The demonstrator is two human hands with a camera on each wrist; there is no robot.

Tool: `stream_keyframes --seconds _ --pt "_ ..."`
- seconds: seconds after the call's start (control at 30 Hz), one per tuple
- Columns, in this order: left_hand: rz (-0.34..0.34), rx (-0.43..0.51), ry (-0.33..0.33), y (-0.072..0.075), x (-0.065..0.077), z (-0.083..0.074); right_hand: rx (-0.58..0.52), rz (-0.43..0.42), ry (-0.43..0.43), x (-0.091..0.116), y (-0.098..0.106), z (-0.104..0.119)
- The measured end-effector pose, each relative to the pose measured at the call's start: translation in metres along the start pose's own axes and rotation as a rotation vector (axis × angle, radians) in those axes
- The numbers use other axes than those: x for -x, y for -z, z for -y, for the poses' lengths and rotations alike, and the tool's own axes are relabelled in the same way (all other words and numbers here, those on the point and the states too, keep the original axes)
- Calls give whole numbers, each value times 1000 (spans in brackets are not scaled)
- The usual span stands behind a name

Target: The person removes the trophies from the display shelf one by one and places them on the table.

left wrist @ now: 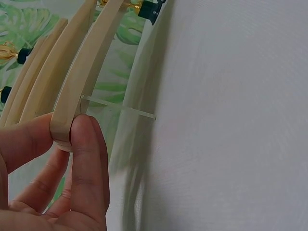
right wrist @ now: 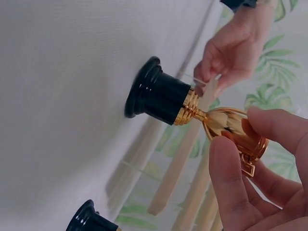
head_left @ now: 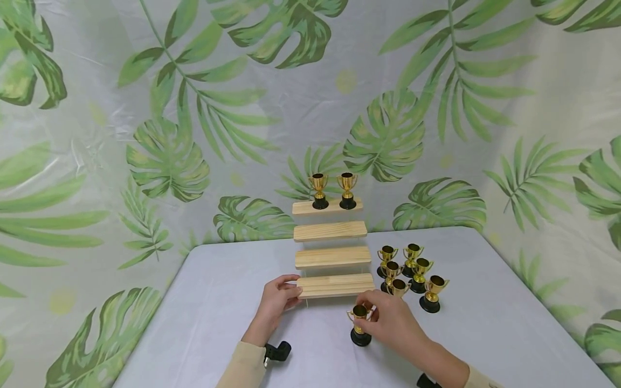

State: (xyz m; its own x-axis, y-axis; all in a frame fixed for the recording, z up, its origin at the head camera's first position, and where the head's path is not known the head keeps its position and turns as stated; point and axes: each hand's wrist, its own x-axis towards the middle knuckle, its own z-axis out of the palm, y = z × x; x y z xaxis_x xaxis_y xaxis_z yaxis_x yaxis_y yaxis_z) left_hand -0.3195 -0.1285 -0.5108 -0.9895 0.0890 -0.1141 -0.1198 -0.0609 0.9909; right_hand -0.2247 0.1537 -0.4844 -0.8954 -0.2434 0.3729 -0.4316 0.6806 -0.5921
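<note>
My right hand point(head_left: 394, 319) pinches a small gold trophy cup point(head_left: 360, 337) by its bowl, in front of the shelf stand's right end. The trophy is upright, its black base point(right wrist: 161, 98) close over the white table. At the stand's left end, my left hand point(head_left: 273, 303) grips the lowest wooden shelf board point(head_left: 335, 285) between thumb and fingers. The left wrist view shows the thumb and fingers around that board's end point(left wrist: 89, 72), beside a thin clear support. Two more gold trophies point(head_left: 319, 188) stand on the top board point(head_left: 303, 208).
Several gold trophies point(head_left: 422, 265) with black bases stand on the white table point(head_left: 218, 302), right of the stand. The two middle boards point(head_left: 332, 257) carry nothing. A leaf-patterned cloth point(head_left: 271, 108) hangs behind the table.
</note>
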Motion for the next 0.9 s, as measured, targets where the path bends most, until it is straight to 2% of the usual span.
stream_keyframes --seconds 0.07,0.27,0.9 --pt "3 -1 3 0 2 -2 0 6 0 1 0 0" --pt "-13 5 17 4 -12 14 -2 -4 26 4 1 -1" --pt "-27 9 -8 3 -13 19 -12 -24 66 7 -2 -8"
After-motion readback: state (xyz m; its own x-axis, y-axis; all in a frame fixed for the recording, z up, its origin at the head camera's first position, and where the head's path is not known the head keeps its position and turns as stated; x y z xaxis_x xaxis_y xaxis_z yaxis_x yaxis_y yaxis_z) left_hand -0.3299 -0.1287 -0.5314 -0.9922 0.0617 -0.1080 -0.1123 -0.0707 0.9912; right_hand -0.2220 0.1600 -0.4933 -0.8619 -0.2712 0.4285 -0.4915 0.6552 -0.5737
